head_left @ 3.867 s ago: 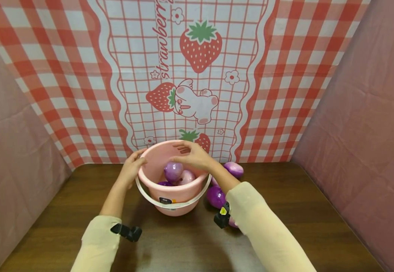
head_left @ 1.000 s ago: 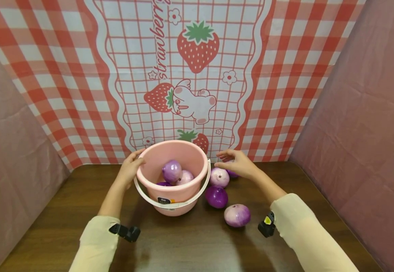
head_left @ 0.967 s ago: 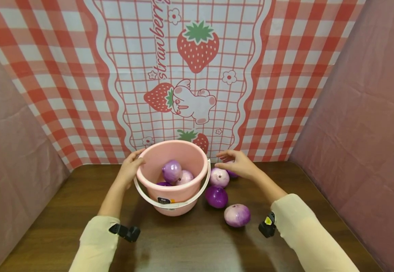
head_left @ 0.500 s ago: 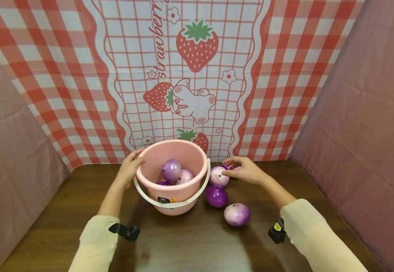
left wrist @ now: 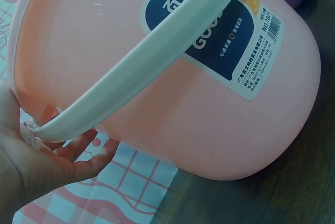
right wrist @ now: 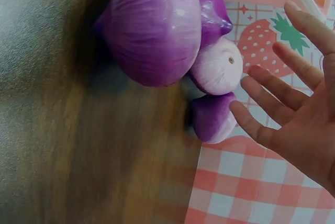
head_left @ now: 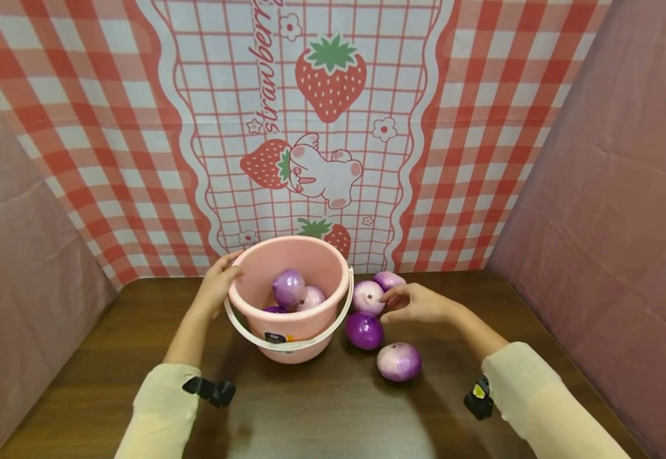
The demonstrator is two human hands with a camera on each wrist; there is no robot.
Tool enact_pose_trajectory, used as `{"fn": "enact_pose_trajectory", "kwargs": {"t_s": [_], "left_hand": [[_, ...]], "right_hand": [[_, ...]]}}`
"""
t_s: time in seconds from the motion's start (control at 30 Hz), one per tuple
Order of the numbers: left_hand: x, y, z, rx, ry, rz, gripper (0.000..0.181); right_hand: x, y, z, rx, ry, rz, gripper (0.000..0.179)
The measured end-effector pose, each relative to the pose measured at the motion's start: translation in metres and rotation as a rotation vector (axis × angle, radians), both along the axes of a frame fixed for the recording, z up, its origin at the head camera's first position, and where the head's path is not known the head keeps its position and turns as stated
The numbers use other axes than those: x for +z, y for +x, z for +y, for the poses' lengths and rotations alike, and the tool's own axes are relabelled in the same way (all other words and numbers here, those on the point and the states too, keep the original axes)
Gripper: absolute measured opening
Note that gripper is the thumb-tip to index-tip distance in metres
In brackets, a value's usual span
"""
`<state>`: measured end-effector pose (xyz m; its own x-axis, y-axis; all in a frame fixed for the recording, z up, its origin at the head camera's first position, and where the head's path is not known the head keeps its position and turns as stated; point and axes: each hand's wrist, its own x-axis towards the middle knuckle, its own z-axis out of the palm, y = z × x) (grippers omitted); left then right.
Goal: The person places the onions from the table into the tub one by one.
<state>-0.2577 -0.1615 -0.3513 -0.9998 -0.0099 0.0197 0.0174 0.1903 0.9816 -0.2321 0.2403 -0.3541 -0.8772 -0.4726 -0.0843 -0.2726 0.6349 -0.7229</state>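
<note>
1. Since a moment ago, the right hand [head_left: 421, 305] has drawn back and lower, uncovering the far onion [head_left: 389, 280]; it hangs loosely bent beside the pale onion [head_left: 367, 298], grasping nothing.
2. From above, I see the left hand [head_left: 216, 287] gripping the rim of the pink bucket [head_left: 316, 328], which stands upright on the surface [head_left: 304, 408], mouth up, white handle [head_left: 293, 347] swung down in front. Three onions [head_left: 289, 288] lie inside. The pale onion's brown spot faces up; the front onion [head_left: 399, 362] is widest side to side. The checked cloth [head_left: 482, 159] reads "strawberr…", sideways.
3. At the left wrist, the bucket's navy-and-white label [left wrist: 225, 51] tilts: "GOO…", cut by the handle, Chinese characters, a barcode.
4. At the right wrist, the fingers spread; the front onion's tip points left, the dark purple onion's [right wrist: 211, 14] right.
</note>
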Motion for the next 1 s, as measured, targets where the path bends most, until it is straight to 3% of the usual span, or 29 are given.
{"fn": "enact_pose_trajectory", "kwargs": {"t_s": [0.4,0.57,0.8,1.0], "left_hand": [[0.000,0.000,0.001,0.009,-0.013,-0.002,0.057],[0.001,0.001,0.001,0.006,-0.011,0.001,0.057],[0.001,0.001,0.001,0.007,-0.016,0.006,0.057],[0.001,0.001,0.001,0.009,-0.020,0.005,0.057]], "right_hand": [[-0.015,0.005,0.008,0.086,0.079,-0.014,0.053],[-0.022,0.007,0.011,0.114,0.093,-0.068,0.055],[-0.033,0.011,0.012,0.136,0.080,-0.215,0.060],[-0.038,0.014,0.010,0.189,0.111,-0.210,0.062]]}}
